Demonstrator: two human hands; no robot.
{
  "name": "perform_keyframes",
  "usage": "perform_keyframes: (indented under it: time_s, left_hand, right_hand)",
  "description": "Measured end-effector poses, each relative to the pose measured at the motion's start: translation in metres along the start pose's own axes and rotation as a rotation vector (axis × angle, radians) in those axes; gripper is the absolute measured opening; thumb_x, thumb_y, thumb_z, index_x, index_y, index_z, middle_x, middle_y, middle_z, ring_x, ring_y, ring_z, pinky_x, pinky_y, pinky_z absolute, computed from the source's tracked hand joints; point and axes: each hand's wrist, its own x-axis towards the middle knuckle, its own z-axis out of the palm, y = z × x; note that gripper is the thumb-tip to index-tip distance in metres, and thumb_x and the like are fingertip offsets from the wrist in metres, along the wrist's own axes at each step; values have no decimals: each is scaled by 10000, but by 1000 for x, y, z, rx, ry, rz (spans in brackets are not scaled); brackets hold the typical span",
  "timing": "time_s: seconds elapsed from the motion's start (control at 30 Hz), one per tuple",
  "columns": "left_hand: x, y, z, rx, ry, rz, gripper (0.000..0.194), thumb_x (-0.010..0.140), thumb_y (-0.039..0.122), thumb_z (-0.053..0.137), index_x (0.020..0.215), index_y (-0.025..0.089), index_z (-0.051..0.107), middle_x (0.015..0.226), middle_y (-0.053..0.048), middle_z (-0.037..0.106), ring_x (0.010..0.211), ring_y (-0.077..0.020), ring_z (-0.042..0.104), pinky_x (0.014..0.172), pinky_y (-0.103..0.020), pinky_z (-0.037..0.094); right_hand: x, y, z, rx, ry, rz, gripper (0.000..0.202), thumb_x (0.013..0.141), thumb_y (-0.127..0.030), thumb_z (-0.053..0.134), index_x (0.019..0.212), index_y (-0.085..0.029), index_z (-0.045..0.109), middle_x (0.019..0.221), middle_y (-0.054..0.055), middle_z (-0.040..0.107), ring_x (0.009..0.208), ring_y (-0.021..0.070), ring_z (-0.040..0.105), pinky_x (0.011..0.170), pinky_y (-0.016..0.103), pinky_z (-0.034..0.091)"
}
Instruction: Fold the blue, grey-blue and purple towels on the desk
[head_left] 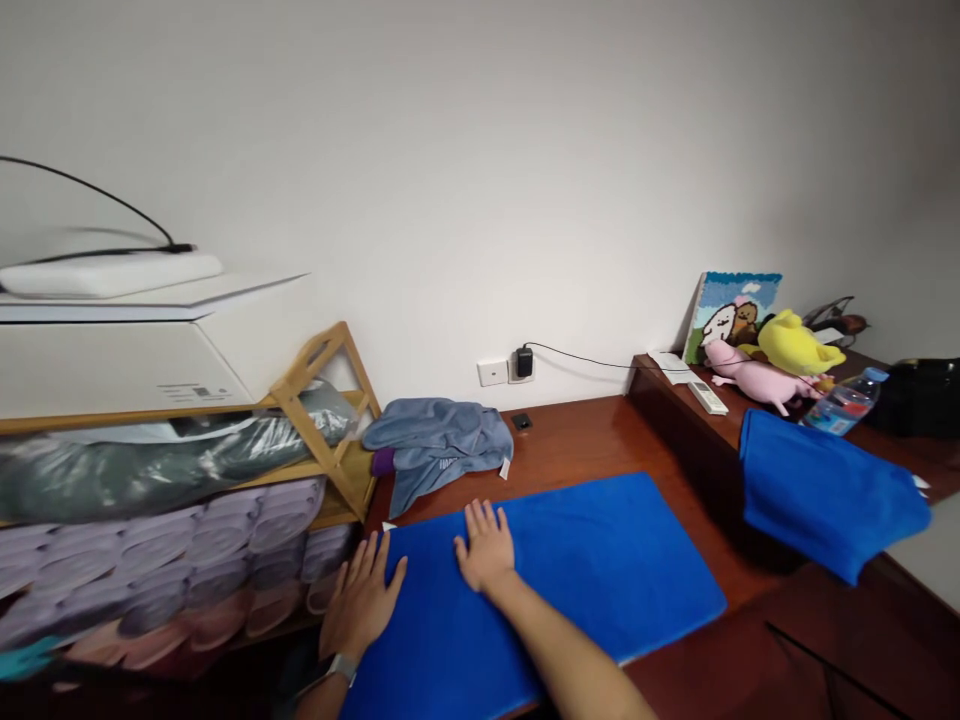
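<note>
A bright blue towel [600,560] lies spread out flat on the reddish-brown wooden desk [577,437]. My right hand [487,550] rests palm down on it, left of its middle, fingers stretched. At the towel's left edge is my left hand [364,595], its fingers outstretched and a watch on the wrist. Neither hand grips anything. Just beyond the hands, against the wall, sits a crumpled grey-blue cloth [450,445] with a white tag.
On the left stands a wooden rack [330,430] with lilac slippers [225,530] and a white box [112,360]. A second blue cloth [832,490] hangs over the raised right ledge, near a bottle [847,400], a pink plush toy [757,378] and a remote [707,397]. A charger [524,360] trails a cable.
</note>
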Motion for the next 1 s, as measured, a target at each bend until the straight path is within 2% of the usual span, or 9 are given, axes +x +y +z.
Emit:
perform_keyframes:
  time_s: [0.1, 0.27, 0.37, 0.43, 0.53, 0.73, 0.9, 0.97, 1.0]
  left_hand:
    - [2, 1, -2, 1, -7, -12, 837, 976, 609, 259, 1638, 110, 379, 1711, -159, 404, 1604, -321, 320, 1303, -550, 252]
    - [6, 0, -2, 13, -44, -30, 857, 956, 613, 250, 1643, 116, 369, 1720, -144, 389, 1609, -310, 315, 1305, -527, 254]
    - [8, -2, -2, 35, -58, -38, 861, 950, 603, 231, 1642, 109, 370, 1729, -134, 371, 1610, -302, 316, 1308, -526, 246]
    - [10, -3, -2, 50, -59, -38, 865, 945, 593, 236, 1637, 94, 374, 1727, -143, 370, 1607, -305, 324, 1307, -526, 249]
    - [12, -5, -2, 64, -71, -32, 856, 944, 583, 258, 1632, 89, 385, 1720, -157, 380, 1598, -316, 342, 1301, -530, 261]
    - [15, -2, -4, 82, -131, -71, 813, 967, 551, 300, 1653, 116, 343, 1734, -150, 352, 1615, -315, 304, 1297, -551, 266]
    - [26, 8, -28, 150, -292, -112, 799, 973, 539, 351, 1649, 112, 348, 1726, -158, 361, 1597, -332, 342, 1293, -561, 272]
    - [31, 15, -40, 195, -282, -75, 758, 969, 497, 382, 1598, 77, 445, 1669, -196, 456, 1555, -351, 413, 1288, -552, 282]
    - [32, 20, -45, 212, -235, -39, 723, 973, 469, 383, 1562, 66, 500, 1626, -212, 513, 1524, -356, 456, 1282, -545, 294]
  right_hand:
    - [-12, 79, -31, -66, 59, 196, 710, 1105, -520, 159, 1714, -156, 148, 1781, 74, 108, 1657, 239, 54, 1323, 510, 3]
    - [-48, 218, -91, -165, 132, 546, 741, 1087, -525, 142, 1712, -126, 126, 1785, 74, 109, 1656, 233, 61, 1322, 462, 1]
    - [-68, 277, -115, -177, 161, 684, 751, 1077, -533, 132, 1712, -132, 131, 1787, 62, 107, 1654, 241, 82, 1324, 466, 18]
    - [-75, 302, -122, -175, 182, 726, 759, 1073, -540, 124, 1712, -131, 129, 1789, 56, 102, 1654, 238, 79, 1325, 458, 30]
    - [-78, 318, -122, -174, 211, 757, 770, 1072, -528, 97, 1708, -94, 108, 1791, 84, 101, 1654, 228, 67, 1324, 438, 36]
    - [-76, 319, -116, -183, 202, 777, 772, 1067, -521, 105, 1710, -95, 100, 1794, 73, 93, 1654, 219, 59, 1329, 428, 31]
    - [-79, 314, -129, -182, 177, 794, 770, 1063, -497, 141, 1705, -73, 142, 1787, 82, 125, 1649, 252, 122, 1329, 456, 91]
    - [-76, 300, -132, -188, 185, 790, 775, 1061, -492, 161, 1699, -52, 169, 1780, 107, 146, 1646, 278, 140, 1326, 480, 98]
    - [-71, 286, -131, -200, 207, 761, 770, 1062, -482, 172, 1697, -46, 176, 1778, 114, 151, 1647, 284, 134, 1327, 485, 81]
